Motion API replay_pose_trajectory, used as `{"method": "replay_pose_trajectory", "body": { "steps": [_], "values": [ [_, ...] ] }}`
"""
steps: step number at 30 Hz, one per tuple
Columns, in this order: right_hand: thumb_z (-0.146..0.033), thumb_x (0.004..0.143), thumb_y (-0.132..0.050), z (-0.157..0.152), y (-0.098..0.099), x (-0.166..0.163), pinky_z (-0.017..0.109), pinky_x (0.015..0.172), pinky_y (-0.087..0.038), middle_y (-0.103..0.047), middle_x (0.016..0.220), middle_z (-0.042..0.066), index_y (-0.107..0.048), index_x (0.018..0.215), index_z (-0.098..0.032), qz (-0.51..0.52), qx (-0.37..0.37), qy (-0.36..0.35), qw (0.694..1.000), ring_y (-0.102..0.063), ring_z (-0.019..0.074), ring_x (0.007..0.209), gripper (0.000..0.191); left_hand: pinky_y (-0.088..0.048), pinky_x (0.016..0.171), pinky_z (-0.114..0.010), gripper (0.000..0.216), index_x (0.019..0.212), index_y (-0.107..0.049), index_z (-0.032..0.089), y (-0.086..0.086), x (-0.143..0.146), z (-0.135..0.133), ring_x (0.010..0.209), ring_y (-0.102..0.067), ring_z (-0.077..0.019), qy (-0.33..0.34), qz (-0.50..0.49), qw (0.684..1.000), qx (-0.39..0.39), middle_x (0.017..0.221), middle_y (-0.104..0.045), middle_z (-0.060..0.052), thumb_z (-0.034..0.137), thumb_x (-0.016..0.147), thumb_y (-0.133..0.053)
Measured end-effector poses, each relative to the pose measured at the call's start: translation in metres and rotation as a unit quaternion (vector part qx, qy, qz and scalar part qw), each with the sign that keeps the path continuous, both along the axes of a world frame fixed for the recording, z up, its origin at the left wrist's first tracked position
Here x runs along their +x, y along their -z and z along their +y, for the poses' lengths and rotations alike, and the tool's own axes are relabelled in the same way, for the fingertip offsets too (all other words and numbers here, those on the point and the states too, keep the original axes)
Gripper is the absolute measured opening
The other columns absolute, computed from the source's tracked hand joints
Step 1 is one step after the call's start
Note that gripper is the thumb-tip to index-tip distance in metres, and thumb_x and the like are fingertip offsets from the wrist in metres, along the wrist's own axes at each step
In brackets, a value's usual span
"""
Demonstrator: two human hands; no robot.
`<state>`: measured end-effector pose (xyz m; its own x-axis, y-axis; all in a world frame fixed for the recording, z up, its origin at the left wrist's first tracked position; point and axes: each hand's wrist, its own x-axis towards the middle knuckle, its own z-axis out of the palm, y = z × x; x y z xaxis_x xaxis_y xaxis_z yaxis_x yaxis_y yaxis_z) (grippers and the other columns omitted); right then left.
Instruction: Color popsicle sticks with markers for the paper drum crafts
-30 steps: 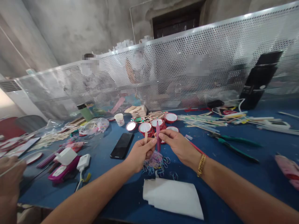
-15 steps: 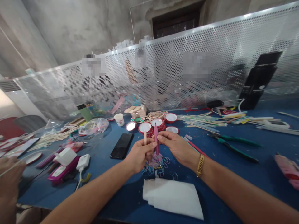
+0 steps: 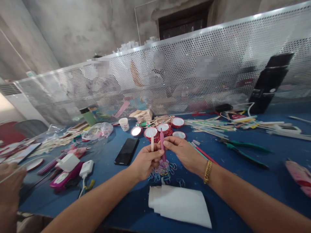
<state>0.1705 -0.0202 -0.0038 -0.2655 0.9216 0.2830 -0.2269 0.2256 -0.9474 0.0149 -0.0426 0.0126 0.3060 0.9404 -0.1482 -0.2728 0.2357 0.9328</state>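
Above the middle of the blue counter (image 3: pixel 104 155), the left hand (image 3: pixel 147 160) has its fingers closed on a pale flat stick (image 3: pixel 152 144), held upright, with its thumb tip at the lower part of a slim pink tool (image 3: pixel 162 139). The right hand (image 3: pixel 178 147) pinches that tool between thumb and fingers, its narrow end upward, just beside the stick. Beneath the hands lies a tangle of coloured loops (image 3: pixel 166 168), with a folded white sheet (image 3: pixel 179 204) nearer the front edge. Red-rimmed round tins (image 3: pixel 164 127) sit beyond the hands, a black phone (image 3: pixel 126 151) lies to the left and green-handled pliers (image 3: pixel 232 148) lie to the right
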Motion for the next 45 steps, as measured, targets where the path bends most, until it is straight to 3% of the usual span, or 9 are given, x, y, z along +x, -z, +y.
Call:
{"method": "replay_pose_trajectory", "body": {
  "steps": [14,17,21,24,28,31,34,39,45],
  "values": [
    [-0.045,0.083,-0.062,0.0,0.0,-0.001,0.034,0.087,-0.048,-0.07,0.089,0.003,-0.067,0.085,-0.02,-0.029,0.021,0.002,0.999,-0.062,0.0169,0.086,0.026,-0.016,0.04,-0.013,0.041,0.084,-0.058,0.015,0.002,0.001,-0.001,0.044,-0.031,-0.0006,0.002,-0.002,1.0,-0.002,0.057,-0.043,0.008,0.029,0.059,-0.088],
    [-0.041,0.088,-0.057,0.0,0.002,0.001,0.035,0.084,-0.05,-0.07,0.093,0.004,-0.064,0.094,-0.02,-0.051,0.064,0.054,0.995,-0.065,0.0179,0.086,0.023,-0.014,0.04,-0.014,0.041,0.08,-0.057,0.015,0.002,0.001,0.0,0.042,-0.029,-0.0006,-0.018,-0.001,1.0,0.004,0.055,-0.041,0.009,0.037,0.062,-0.086],
    [-0.025,0.094,-0.048,-0.003,-0.001,0.008,0.036,0.082,-0.049,-0.072,0.098,0.007,-0.059,0.116,-0.022,-0.2,0.238,0.179,0.933,-0.067,0.0201,0.088,0.025,-0.013,0.04,-0.014,0.044,0.08,-0.057,0.014,0.001,0.0,0.001,0.043,-0.028,-0.0002,-0.047,-0.007,0.999,0.014,0.056,-0.041,0.009,0.038,0.06,-0.087],
    [-0.011,0.09,-0.042,-0.007,-0.006,0.012,0.039,0.086,-0.047,-0.072,0.111,0.007,-0.059,0.127,-0.025,-0.309,0.355,0.158,0.868,-0.065,0.0225,0.096,0.042,-0.013,0.04,-0.015,0.044,0.077,-0.055,0.015,0.003,0.0,0.002,0.042,-0.027,-0.0005,-0.047,-0.002,0.999,0.026,0.054,-0.04,0.009,0.039,0.06,-0.087],
    [-0.007,0.086,-0.041,-0.007,-0.006,0.011,0.041,0.084,-0.047,-0.073,0.109,0.008,-0.064,0.124,-0.024,-0.389,0.391,0.114,0.826,-0.064,0.0243,0.093,0.047,-0.014,0.041,-0.016,0.044,0.071,-0.052,0.015,0.007,0.001,0.001,0.042,-0.026,-0.0009,-0.03,0.027,0.998,0.053,0.053,-0.042,0.008,0.042,0.061,-0.086],
    [-0.008,0.086,-0.043,-0.004,-0.004,0.011,0.041,0.087,-0.046,-0.073,0.111,0.009,-0.063,0.121,-0.023,-0.375,0.37,0.136,0.839,-0.065,0.025,0.099,0.043,-0.013,0.042,-0.017,0.04,0.079,-0.056,0.015,0.006,0.001,0.0,0.043,-0.026,-0.0009,-0.019,0.031,0.997,0.062,0.059,-0.047,0.006,0.041,0.066,-0.083],
    [-0.014,0.086,-0.053,-0.003,-0.003,0.013,0.039,0.084,-0.047,-0.074,0.103,0.007,-0.061,0.11,-0.024,-0.321,0.304,0.19,0.877,-0.067,0.0249,0.097,0.027,-0.012,0.042,-0.017,0.041,0.093,-0.057,0.017,0.004,0.002,-0.002,0.045,-0.029,-0.0018,-0.023,0.01,0.998,0.058,0.064,-0.046,0.006,0.041,0.069,-0.079],
    [-0.024,0.083,-0.066,-0.009,-0.006,0.008,0.034,0.081,-0.049,-0.072,0.096,0.004,-0.049,0.097,-0.026,-0.144,0.214,0.174,0.95,-0.07,0.0213,0.092,0.022,-0.013,0.042,-0.019,0.034,0.076,-0.053,0.017,0.008,0.004,-0.003,0.043,-0.027,-0.0034,0.021,0.059,0.995,0.074,0.058,-0.042,0.006,0.046,0.074,-0.071],
    [-0.026,0.076,-0.072,-0.017,-0.011,-0.003,0.038,0.081,-0.05,-0.072,0.087,0.002,-0.05,0.092,-0.026,-0.092,0.154,0.142,0.973,-0.069,0.0219,0.085,0.027,-0.011,0.043,-0.023,0.035,0.068,-0.055,0.017,0.015,0.004,-0.001,0.042,-0.021,-0.0039,0.043,0.098,0.991,0.078,0.051,-0.034,0.008,0.046,0.07,-0.074]
  ]
}}
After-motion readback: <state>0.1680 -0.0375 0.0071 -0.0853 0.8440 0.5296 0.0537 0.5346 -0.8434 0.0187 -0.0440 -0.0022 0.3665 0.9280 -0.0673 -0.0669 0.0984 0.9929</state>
